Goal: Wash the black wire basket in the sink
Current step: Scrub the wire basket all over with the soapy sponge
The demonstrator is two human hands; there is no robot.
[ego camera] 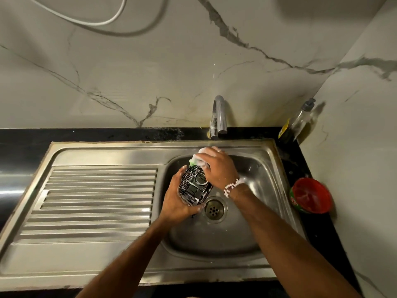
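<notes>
Wall (171, 61): pale marble with dark veins fills the far side and the right; a white cable (96, 20) loops across its top.
Table (107, 134): a black strip runs along the wall behind the sink and down its right side.
Sink (150, 265): steel, set into the table, with a ribbed drainboard (96, 201) on the left and the basin (225, 237) on the right.
Left grip (176, 203): I cup the black wire basket from its left and underside. My fingers curl round its far-left wall and my thumb hooks its near end.
Right grip (219, 171): it is closed round the sponge, knuckles up, just past the basket's far end and lying over its upper right edge.
Black wire basket (194, 190): held above the basin, just left of the drain and between my two grips. It is tilted with its long side running away from me and streaked with white foam.
Tap (219, 117): a chrome spout on the back edge, arching toward the basin right behind my right grip.
Bottle (298, 123): a clear pump bottle leans in the far-right corner of the table.
Red tub (311, 195): stands open on the table to the right of the basin.
Drain (214, 209): a round strainer in the basin floor, just beside the basket's near end.
Sponge (199, 157): foamy white with a green edge, touching the basket's far tip.
Bracelet (233, 186): pale beads on my right wrist.
</notes>
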